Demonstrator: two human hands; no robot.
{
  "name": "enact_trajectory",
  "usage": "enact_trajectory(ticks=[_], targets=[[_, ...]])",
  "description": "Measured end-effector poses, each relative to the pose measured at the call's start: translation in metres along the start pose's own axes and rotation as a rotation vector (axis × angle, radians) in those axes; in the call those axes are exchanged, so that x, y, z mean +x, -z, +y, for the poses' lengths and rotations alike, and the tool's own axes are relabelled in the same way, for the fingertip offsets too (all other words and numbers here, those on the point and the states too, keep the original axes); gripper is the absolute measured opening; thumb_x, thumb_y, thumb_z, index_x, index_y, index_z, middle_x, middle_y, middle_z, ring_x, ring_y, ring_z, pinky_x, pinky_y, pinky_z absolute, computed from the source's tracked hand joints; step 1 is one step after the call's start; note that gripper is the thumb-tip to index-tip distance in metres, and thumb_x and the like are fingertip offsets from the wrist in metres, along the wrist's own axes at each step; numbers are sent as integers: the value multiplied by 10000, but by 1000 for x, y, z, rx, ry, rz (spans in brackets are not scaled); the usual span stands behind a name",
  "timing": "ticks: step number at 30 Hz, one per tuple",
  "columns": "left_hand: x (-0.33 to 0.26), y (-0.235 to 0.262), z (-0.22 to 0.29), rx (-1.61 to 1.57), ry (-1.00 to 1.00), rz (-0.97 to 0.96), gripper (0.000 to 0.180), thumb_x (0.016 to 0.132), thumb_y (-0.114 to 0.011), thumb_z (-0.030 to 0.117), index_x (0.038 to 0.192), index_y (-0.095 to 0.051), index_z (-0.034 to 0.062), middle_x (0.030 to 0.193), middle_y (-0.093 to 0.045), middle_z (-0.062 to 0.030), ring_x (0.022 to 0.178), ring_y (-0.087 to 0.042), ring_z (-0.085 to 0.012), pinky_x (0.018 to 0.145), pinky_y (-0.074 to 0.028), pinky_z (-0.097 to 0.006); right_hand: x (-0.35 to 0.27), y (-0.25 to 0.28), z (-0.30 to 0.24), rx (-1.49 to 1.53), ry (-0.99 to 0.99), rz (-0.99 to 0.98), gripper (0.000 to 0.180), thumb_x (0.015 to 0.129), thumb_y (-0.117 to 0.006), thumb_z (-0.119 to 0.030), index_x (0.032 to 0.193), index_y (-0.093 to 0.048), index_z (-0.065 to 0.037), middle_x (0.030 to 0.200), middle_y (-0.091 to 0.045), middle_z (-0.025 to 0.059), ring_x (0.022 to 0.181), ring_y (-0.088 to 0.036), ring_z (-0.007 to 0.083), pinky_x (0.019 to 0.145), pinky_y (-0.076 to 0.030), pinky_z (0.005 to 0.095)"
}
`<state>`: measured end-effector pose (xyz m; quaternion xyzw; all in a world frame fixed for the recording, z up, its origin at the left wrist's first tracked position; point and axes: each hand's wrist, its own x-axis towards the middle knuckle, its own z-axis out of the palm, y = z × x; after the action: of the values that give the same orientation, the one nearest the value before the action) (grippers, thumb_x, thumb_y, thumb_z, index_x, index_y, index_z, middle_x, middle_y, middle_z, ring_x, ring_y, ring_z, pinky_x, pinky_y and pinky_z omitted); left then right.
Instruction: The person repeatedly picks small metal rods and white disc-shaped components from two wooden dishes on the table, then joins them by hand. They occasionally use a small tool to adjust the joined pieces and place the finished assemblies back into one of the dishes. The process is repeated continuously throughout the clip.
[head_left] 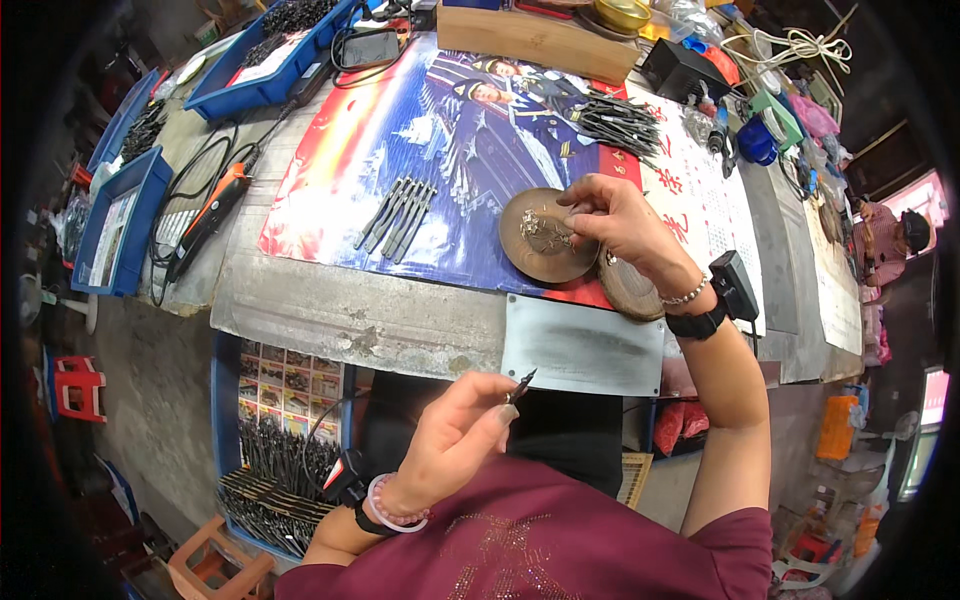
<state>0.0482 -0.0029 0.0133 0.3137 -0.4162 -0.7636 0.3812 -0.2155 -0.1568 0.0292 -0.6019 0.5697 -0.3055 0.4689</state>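
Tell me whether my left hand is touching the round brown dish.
Apart. The head view shows the left hand nearer the body, with part of the pale panel plainly visible between it and the round brown dish.

Parts [541,230] fill a dish [545,268] on the poster [330,190], right of rods [397,218].

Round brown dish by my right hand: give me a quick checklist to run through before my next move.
1. Dish within reach: ok, the right hand is at its right side.
2. Small metal pieces inside the dish: ok, gathered around its middle.
3. Right hand gripping a piece: cannot tell, too small to make out.
4. Dark pointed piece secure: ok, pinched in the left hand.
5. Dark strips apart from the dish: ok, they lie to its left.
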Motion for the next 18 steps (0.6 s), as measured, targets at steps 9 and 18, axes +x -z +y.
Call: enact_trajectory(ticks=[9, 18], targets=[[3, -3, -6, 53, 6, -14, 241, 950, -521, 35, 1186, -509, -12, 894, -568, -2, 693, -480, -28, 615, -404, -175, -4, 0, 8, 91, 27, 33, 97, 892, -613, -23, 938, -595, 59, 829, -633, 63, 731, -664, 129, 630, -535, 226], [4, -4, -4, 79, -19, -7, 203, 952, -525, 28, 1148, -512, -23, 883, -589, -43, 660, -486, -53, 596, -409, -190, -9, -3, 0, 204, -17, 12, 164, 893, -612, -34, 1011, -601, 79, 864, -645, 75, 725, -661, 127, 651, -535, 216]])
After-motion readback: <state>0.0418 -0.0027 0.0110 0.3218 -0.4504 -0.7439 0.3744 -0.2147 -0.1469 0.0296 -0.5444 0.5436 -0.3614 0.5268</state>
